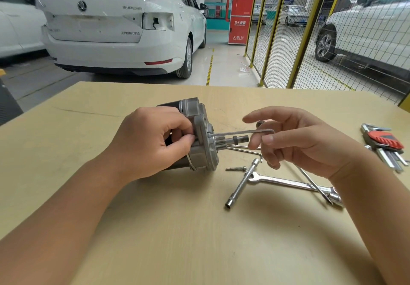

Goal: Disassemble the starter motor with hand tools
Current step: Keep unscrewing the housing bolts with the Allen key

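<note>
We have the starter motor (195, 136) lying on its side near the middle of the wooden table (155, 229), its pinion shaft pointing to our right, and our left hand (150, 142) curls round the housing just behind the flange to steady it. An Allen key (241, 132) sits with its long arm seated in a bolt head on the flange face, running roughly level toward our right hand (295, 138). That hand is loosely spread, the index finger reaching out above the key and the middle fingers touching its bent end; we cannot tell whether the short leg is truly pinched or only nudged. The step in hand looks like spinning out a flange bolt, and to do it well we should keep the key pushed square into the socket so it does not cam out, turn the bent end in small arcs with the fingertips, and press the housing down firmly so the body does not roll. One loose bolt (236, 168) lies on the table just right of the flange, so we would set the next beside it. A T-handle socket wrench (241, 183), a combination spanner (288, 182) and a second Allen key (244, 150) lie near, and a folding hex key set (385, 140) sits well apart at the right edge.
</note>
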The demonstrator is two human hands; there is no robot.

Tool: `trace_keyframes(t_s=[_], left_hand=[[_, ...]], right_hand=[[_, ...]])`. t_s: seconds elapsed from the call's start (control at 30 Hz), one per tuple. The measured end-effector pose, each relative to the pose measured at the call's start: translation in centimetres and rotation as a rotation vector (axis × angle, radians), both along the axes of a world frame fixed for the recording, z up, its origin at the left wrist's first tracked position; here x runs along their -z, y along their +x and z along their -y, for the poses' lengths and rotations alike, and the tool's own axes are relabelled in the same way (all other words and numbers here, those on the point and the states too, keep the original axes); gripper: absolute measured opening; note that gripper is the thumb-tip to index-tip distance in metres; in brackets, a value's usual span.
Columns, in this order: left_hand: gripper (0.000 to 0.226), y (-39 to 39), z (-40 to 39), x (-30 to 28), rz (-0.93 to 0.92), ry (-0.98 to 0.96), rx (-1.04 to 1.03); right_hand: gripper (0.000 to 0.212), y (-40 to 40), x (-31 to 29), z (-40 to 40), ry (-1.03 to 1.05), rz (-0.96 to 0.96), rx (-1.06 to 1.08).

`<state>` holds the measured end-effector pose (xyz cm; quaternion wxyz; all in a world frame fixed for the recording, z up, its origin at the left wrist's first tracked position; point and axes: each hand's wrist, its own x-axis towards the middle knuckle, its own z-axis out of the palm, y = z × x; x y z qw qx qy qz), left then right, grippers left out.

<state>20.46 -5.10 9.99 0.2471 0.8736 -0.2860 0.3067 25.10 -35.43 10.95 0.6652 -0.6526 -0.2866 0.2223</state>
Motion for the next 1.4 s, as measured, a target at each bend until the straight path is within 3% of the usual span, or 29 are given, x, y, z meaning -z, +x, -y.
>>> trace_keyframes(t_s=[0.2,0.43,0.63,0.77,0.97,1.1,1.27,1.4], left_hand=[[0.008,0.03,-0.05,0.02,-0.004,-0.005,0.006],[0.008,0.07,-0.04,0.01,-0.011,-0.005,0.006],[0.009,-0.07,0.00,-0.07,-0.006,-0.002,0.002],[0.009,-0.10,0.06,-0.10,-0.006,0.002,0.005],[0.009,-0.03,0.03,-0.09,-0.006,-0.002,0.008],[0.010,-0.06,0.05,-0.12,0.003,-0.005,0.012],[0.015,-0.07,0.02,-0.15,0.001,-0.004,0.022],[0.012,-0.07,0.04,-0.16,0.002,-0.004,0.017]], right_hand=[[0.038,0.11,0.04,-0.49,-0.184,-0.042,0.250],[0.025,0.11,0.03,-0.56,-0.131,-0.028,0.297],[0.048,-0.18,-0.08,-0.36,-0.206,0.008,0.217],[0.062,-0.35,-0.29,-0.37,-0.152,0.007,0.221],[0.021,-0.41,-0.22,-0.84,-0.008,0.083,0.271],[0.024,-0.52,-0.24,-0.78,0.050,0.092,0.227],[0.043,-0.17,-0.19,-0.66,0.150,0.010,0.196],[0.022,-0.02,-0.15,-0.43,0.135,0.049,0.184]])
